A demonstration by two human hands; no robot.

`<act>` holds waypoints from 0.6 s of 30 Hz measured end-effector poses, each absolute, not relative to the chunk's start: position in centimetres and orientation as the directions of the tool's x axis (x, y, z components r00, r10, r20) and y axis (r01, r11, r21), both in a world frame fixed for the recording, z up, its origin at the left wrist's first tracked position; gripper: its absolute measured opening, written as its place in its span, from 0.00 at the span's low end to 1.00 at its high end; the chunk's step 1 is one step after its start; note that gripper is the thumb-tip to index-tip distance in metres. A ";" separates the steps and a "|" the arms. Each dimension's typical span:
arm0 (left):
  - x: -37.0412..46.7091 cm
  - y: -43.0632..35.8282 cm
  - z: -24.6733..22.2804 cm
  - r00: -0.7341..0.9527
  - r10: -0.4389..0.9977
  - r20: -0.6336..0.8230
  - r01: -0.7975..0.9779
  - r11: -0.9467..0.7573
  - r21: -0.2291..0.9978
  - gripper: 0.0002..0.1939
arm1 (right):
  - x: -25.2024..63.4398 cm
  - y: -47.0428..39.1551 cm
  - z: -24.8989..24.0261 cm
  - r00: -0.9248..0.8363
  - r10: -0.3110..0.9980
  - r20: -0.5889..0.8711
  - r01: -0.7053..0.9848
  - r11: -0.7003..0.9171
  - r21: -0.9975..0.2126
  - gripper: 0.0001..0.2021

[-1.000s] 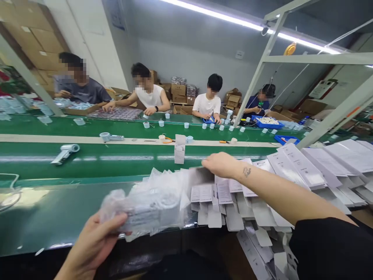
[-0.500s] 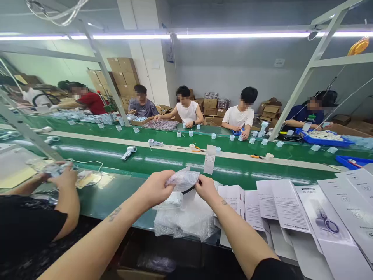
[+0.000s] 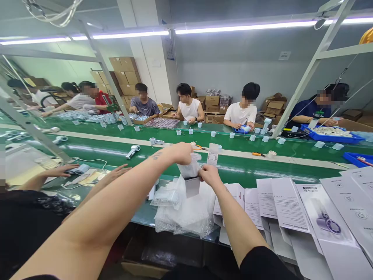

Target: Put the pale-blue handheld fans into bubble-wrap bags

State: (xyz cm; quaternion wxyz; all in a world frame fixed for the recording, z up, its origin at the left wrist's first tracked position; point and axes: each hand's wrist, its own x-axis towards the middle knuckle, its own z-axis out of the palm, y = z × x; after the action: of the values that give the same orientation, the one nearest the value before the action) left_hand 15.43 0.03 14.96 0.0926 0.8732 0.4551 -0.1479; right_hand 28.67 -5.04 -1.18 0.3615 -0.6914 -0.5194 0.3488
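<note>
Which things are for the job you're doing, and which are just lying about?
For the job:
- wrapped bundle, in the left hand
- white box, in the right hand
- bubble bags and printed cartons close by, probably

Seemingly just lying about:
- orange-handled tools on the pale strip
- blue tray at the right edge

A lit tube lamp [image 3: 233,28] runs overhead. Brown cartons [image 3: 125,76] stand stacked near a pale pillar [image 3: 151,50]. At far right, a blue tray [image 3: 344,140] (heaped with small cream-coloured parts [image 3: 332,131]) sits before a person in dark blue [image 3: 305,107]. A white notice [image 3: 284,56] hangs on the grey wall [image 3: 233,58].
</note>
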 end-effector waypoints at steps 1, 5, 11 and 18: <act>15.9 -0.1 14.1 0.555 0.756 -0.347 0.809 -0.588 0.013 0.10 | 28.5 -4.8 -1.5 0.214 0.970 -0.116 0.476 -0.208 -0.855 0.08; 16.3 -0.1 9.0 0.615 0.709 -0.345 0.762 -0.647 0.028 0.15 | 28.3 -4.5 -3.3 0.246 0.963 -0.109 0.531 -0.228 -0.816 0.10; 15.1 -0.5 2.9 0.578 0.714 -0.395 0.792 -0.607 0.063 0.28 | 27.8 -5.1 -5.1 0.187 0.982 -0.039 0.541 -0.136 -0.830 0.07; 12.6 -1.1 3.2 0.720 0.648 -0.250 0.685 -0.721 0.105 0.13 | 28.2 -4.6 -3.3 0.272 0.962 -0.011 0.537 -0.161 -0.828 0.11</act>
State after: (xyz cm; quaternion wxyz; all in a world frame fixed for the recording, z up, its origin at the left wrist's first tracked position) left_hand 12.63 -1.12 3.15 0.0955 0.9223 0.3614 -0.0980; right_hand 28.15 -4.57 -3.28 0.3705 -0.7061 -0.5310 0.2866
